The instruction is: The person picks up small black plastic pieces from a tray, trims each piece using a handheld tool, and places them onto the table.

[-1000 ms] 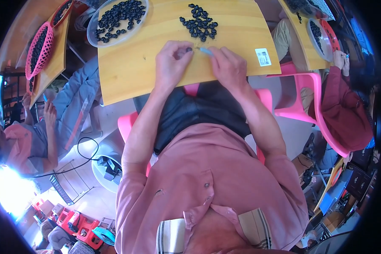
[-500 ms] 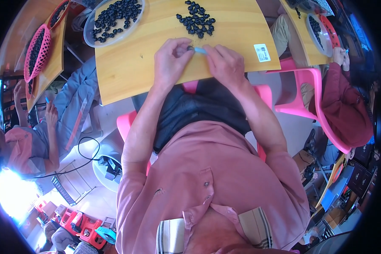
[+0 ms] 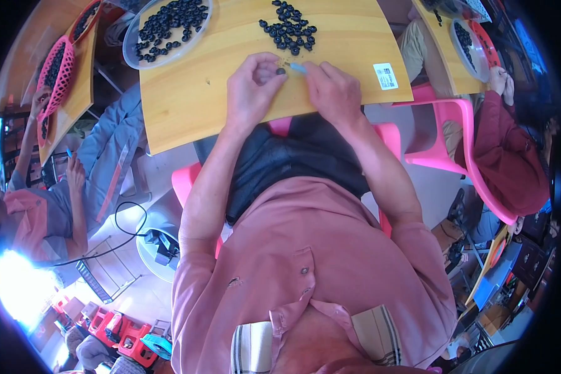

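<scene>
Over the wooden table (image 3: 206, 118), my left hand (image 3: 253, 86) pinches a small dark round piece (image 3: 280, 71) between thumb and fingertips. My right hand (image 3: 333, 90) is closed round a slim light-blue tool (image 3: 298, 67); its tip points left, a short gap from the piece. The tool's exact kind is too small to make out. Just beyond my hands lies a loose pile of small black round pieces (image 3: 291, 28). Fine crumbs are scattered on the wood between the pile and my fingers.
A clear round tub (image 3: 131, 53) of black pieces stands at the far left. A white label (image 3: 385, 76) is stuck near the table's right edge. Co-workers sit on both sides, one by a pink basket (image 3: 57, 81), another on a pink chair (image 3: 442, 134).
My right hand has drawn the blue tool slightly right and up, away from the dark piece. The left co-worker's hand has risen to the pink basket.
</scene>
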Demonstrator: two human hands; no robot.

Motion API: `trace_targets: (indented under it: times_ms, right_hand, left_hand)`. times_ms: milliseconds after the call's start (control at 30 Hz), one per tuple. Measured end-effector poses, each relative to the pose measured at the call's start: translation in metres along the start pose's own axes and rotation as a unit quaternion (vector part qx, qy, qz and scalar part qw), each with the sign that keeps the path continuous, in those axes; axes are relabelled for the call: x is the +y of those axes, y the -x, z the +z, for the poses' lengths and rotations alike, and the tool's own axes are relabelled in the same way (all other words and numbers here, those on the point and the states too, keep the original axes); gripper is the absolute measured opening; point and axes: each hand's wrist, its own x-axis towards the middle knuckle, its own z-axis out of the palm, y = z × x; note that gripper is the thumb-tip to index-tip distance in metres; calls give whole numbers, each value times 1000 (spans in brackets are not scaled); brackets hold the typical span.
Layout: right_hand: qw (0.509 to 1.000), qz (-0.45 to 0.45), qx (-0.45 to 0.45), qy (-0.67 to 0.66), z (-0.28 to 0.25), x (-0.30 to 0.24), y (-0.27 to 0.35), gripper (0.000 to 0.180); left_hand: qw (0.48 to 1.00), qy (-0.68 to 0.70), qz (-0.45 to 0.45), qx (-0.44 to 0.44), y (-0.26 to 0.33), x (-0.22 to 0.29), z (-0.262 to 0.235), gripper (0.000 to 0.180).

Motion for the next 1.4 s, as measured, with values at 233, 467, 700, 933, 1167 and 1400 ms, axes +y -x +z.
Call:
trace_targets:
  times_ms: [233,467,700,933,1167,1400]
  right_hand:
    - [1000,-14,6,4,-2,-1,0,13]
    - [1000,-12,15,-2,-4,-1,0,13]
    - [1000,-5,13,-5,-3,-1,0,14]
    - [1000,-3,15,-10,-2,-1,1,16]
    - [1000,2,15,-16,-3,-1,1,17]
    - [1000,5,14,-18,-3,-1,1,18]
  left_hand:
    - [1000,1,9,3,-1,0,0,37]
    - [999,-30,33,2,0,-1,-2,22]
    - [999,-15,46,4,-1,-6,-3,17]
    - [999,-2,52,0,-1,-5,-4,15]
    - [997,-48,59,16,-1,-5,-5,18]
    - [1000,-14,-1,24,-1,-4,-3,19]
